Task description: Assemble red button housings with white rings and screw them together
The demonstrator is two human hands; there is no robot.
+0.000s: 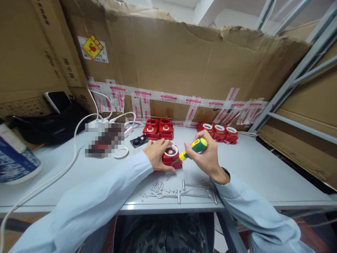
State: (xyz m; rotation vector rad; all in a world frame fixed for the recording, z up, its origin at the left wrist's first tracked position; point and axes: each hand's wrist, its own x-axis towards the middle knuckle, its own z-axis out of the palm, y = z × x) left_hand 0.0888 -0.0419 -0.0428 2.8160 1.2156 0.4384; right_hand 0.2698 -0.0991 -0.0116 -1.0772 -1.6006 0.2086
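Observation:
A red housing with a white ring around its round black centre (172,162) lies on the table in front of me. My left hand (158,154) grips it from the left, with the fingers over its far side and the thumb along its near edge. In my right hand (206,156) is a screwdriver (196,147) with a green and yellow handle. It is tilted, and its shaft reaches down to the near face of the red housing. Whether the tip sits in a screw is too small to tell. Several loose screws (158,187) lie just nearer to me.
T-shaped metal rods (195,185) lie near the front edge. Two red housings (158,129) stand at the back, three ringed ones (219,133) at back right. A white ring (121,152), a black part (139,141) and a white cable (75,147) are on the left.

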